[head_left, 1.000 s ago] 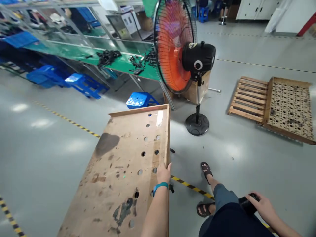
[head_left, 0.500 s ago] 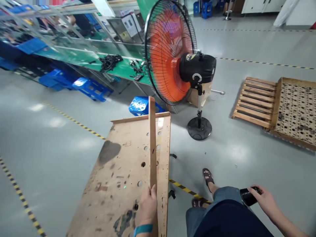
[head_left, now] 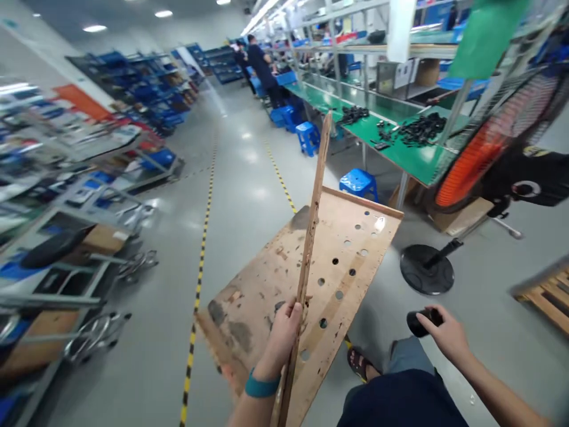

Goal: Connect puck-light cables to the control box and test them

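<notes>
Left hand (head_left: 285,332), 6 o'clock, is gripping 1 long, straight, rough wooden strip (head_left: 312,231) pointing about 12:30. It's crossing in front of 1 flat, stained brown board (head_left: 318,305), 5 o'clock, showing at least 10 round holes. Right hand (head_left: 448,337), 4 o'clock, is gripping 1 smooth black rounded object (head_left: 418,324).

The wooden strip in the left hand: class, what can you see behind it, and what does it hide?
Behind the wooden strip, the holed brown board shows on both sides, with grey floor beyond; the band directly covered cannot be seen.
</notes>
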